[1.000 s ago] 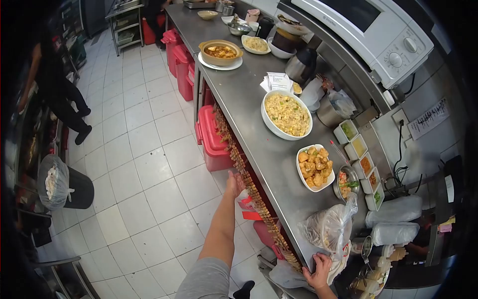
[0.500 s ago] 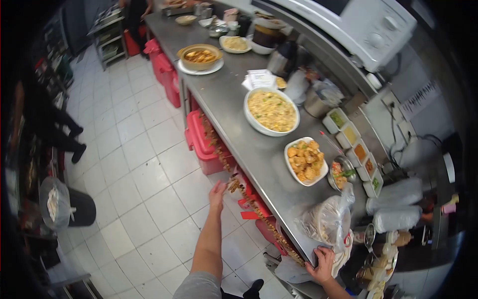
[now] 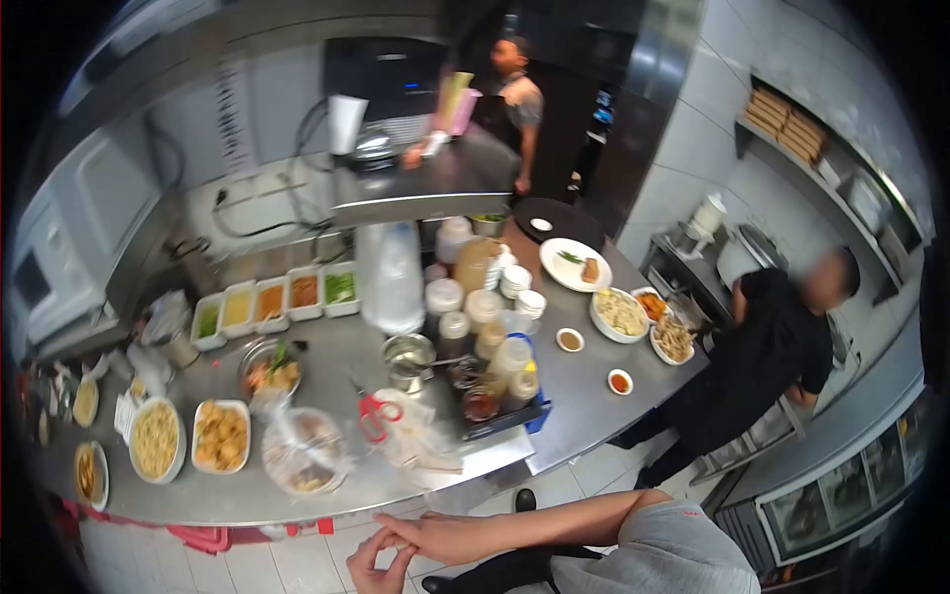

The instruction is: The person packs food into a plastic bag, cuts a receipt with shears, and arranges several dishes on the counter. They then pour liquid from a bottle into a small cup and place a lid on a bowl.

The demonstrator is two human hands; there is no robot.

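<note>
Below the counter's front edge, my left hand (image 3: 370, 567) and my right hand (image 3: 445, 536) are touching each other. My right fingers stretch toward the left, over the fingers of my left hand. The left fingers are bent but apart, and I see no object in either hand. Nearest on the steel counter (image 3: 371, 505) are a knotted clear plastic bag (image 3: 307, 457) with food inside, red-handled scissors (image 3: 377, 416) and a crumpled whitish plastic bag (image 3: 424, 443). A white dish of golden fried pieces (image 3: 221, 437) stands farther left.
Sauce bottles (image 3: 510, 358) crowd a blue-edged tray. Topping tubs (image 3: 270, 302) line the back. Noodles fill a white bowl (image 3: 156, 441); more bowls (image 3: 620, 315) stand right. One person in black (image 3: 757, 366) stands at the right, another person (image 3: 517, 109) behind the counter.
My view has swung right along the counter. My left hand was out over the floor and my right hand rested on the counter edge; now both meet below the edge.
</note>
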